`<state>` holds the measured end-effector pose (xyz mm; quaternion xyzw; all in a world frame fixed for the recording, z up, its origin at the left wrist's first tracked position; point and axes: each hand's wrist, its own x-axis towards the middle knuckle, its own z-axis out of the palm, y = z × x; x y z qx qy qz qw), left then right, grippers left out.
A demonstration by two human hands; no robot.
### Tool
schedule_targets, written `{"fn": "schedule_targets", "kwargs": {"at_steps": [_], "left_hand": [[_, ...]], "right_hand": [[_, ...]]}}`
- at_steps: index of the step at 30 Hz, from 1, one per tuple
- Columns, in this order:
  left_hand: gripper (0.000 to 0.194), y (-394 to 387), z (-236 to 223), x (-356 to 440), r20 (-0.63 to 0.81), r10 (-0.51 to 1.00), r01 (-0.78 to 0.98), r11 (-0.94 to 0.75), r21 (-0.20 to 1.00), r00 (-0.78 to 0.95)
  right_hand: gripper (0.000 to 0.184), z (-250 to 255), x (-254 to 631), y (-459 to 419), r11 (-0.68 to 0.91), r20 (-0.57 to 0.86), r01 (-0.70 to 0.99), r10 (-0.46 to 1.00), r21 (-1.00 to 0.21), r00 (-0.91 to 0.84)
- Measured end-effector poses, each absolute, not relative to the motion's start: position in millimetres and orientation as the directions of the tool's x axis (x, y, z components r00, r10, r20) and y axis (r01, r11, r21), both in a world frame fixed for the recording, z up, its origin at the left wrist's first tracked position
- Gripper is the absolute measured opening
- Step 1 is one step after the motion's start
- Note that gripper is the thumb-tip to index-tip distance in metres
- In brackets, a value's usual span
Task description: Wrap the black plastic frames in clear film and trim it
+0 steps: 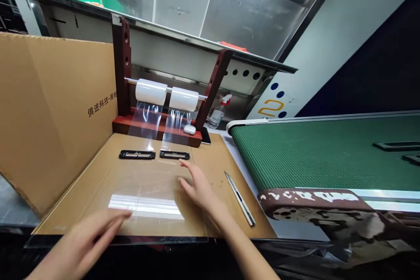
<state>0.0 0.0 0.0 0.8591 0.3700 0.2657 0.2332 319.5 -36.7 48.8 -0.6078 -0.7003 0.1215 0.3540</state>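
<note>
The upright brown cardboard panel (55,113) at the left carries black printed Chinese characters, 俱进科技-周转, cut off by the dark red wooden film stand (122,65). A large yellow numeral 2 stands on the slanted white machine panel (274,107) among dark blue dots.

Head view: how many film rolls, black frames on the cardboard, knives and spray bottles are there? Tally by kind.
White film rolls on the red stand's rod: 2
Black frames on the cardboard: 2
Utility knife, right of the right hand: 1
Spray bottle behind the stand: 1
Total: 6
</note>
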Motion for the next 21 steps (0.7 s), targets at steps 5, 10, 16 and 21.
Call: {"fn": "schedule_targets", "kwargs": {"at_steps": [5,10,16,21], "left_hand": [[0.055,95.0,55.5,87.6,0.276,0.71,0.596,-0.698,0.398,0.647],[0.059,134.3,35.2,88.5,0.253,0.701,0.641,-0.713,0.284,0.667],[0.065,152.6,28.8,57.2,0.177,0.737,0.692,-0.674,0.258,0.652],[0.067,159.3,28.4,53.2,0.164,0.734,0.675,-0.673,0.301,0.659]], "right_hand": [[0.065,43.0,342.7,14.5,0.189,0.319,0.828,0.948,-0.527,-0.013],[0.066,45.7,339.6,25.5,0.207,0.31,0.848,0.949,-0.488,-0.053],[0.067,48.4,295.1,50.1,0.345,0.289,0.816,0.93,-0.464,-0.229],[0.067,45.4,275.2,80.2,0.375,0.252,0.817,0.924,-0.437,-0.289]]}}
